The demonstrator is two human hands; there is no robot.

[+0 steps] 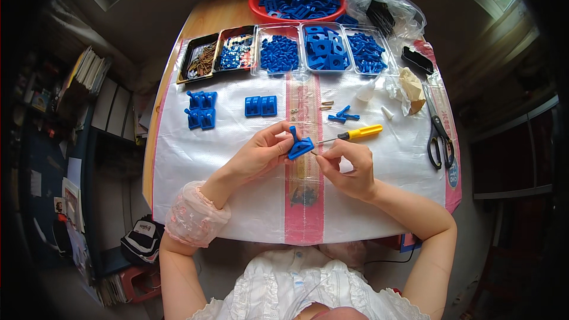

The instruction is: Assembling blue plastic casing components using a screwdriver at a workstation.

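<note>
Between the fingers of my left hand (259, 153) is a blue plastic bracket (301, 149) with a small lever sticking up from it. My right hand (351, 170) pinches a thin brass-coloured pin (315, 153), its tip close to the bracket's right side; whether they touch I cannot tell. A yellow-handled screwdriver (363, 133) lies just beyond my right hand. Behind it are loose blue lever pieces (344, 115) and a few brass-coloured pins (326, 106). Two blue brackets (261, 106) stand side by side past my left hand, with several lever-fitted ones (201, 110) farther left.
Along the back, a row of trays includes one of brass-coloured pins (200, 62) and one of square blue parts (326, 48). A red basin (256, 9) of blue parts stands behind. Black scissors (438, 142) lie right, near crumpled brown paper (411, 90) and a plastic bag (409, 6).
</note>
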